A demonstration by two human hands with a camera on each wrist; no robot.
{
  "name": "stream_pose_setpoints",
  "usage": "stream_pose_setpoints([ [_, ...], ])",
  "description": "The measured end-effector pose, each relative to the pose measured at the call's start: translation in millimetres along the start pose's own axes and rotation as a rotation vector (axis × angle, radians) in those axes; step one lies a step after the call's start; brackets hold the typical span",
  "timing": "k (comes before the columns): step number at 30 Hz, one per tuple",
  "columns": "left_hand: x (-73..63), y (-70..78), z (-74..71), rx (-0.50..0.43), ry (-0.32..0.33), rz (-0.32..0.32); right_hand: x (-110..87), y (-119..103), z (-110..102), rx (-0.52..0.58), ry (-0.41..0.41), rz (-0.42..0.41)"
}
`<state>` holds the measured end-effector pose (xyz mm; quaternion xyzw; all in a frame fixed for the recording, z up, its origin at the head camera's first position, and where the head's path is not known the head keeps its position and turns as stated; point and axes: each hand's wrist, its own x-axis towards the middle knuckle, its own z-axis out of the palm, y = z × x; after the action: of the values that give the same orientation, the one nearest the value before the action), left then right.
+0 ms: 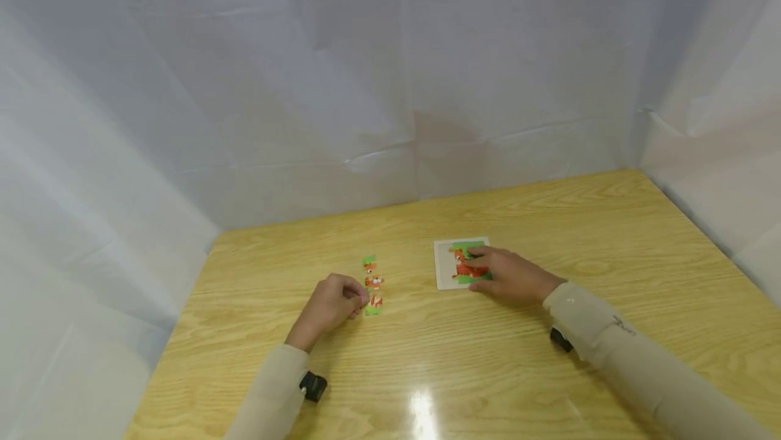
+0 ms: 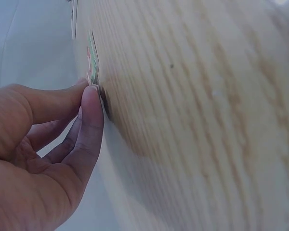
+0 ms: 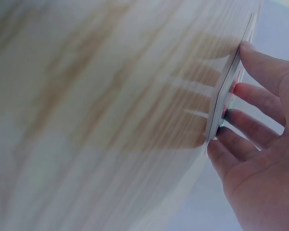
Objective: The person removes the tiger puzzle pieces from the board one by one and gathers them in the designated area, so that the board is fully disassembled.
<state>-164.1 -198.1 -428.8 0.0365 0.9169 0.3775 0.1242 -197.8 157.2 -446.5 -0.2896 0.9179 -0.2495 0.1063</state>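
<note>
A shallow white puzzle tray [image 1: 444, 267] lies on the table, partly filled with pieces of a red-orange animal on green [image 1: 465, 269]. My right hand [image 1: 509, 276] rests on the tray with its fingers spread, fingertips touching its edge and the picture, as the right wrist view shows from beside the tray [image 3: 220, 96]. Left of the tray, loose puzzle pieces [image 1: 374, 282] lie in a column. My left hand [image 1: 332, 304] is at the column's near end, thumb and index finger pinching the edge of a green and red puzzle piece [image 2: 93, 57].
The wooden table [image 1: 476, 358] runs up to a pale sheet wall [image 1: 342, 87] at the back, with sheets at both sides too. Each wrist wears a small black camera [image 1: 314, 386] under a beige sleeve [image 1: 274, 386].
</note>
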Motion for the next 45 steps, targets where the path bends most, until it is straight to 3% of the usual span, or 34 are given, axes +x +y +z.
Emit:
stream_pose_setpoints([
  [8,5.0,8.9,0.7,-0.001,0.026,0.041,2.5,-3,3,-0.027,0.010,-0.039],
  [14,16.0,27.3,6.7,0.063,0.026,0.120,8.0,-9,6,-0.043,0.004,-0.062],
  [23,34.3,58.4,23.5,0.132,0.008,0.172,9.5,-22,7,-0.026,-0.025,-0.034],
  [34,55.3,77.9,45.6,0.163,0.007,0.187,12.5,-30,10,-0.026,-0.026,-0.065],
  [45,70.1,82.8,55.8,0.172,0.004,0.164,12.8,-31,9,-0.050,-0.020,-0.085],
])
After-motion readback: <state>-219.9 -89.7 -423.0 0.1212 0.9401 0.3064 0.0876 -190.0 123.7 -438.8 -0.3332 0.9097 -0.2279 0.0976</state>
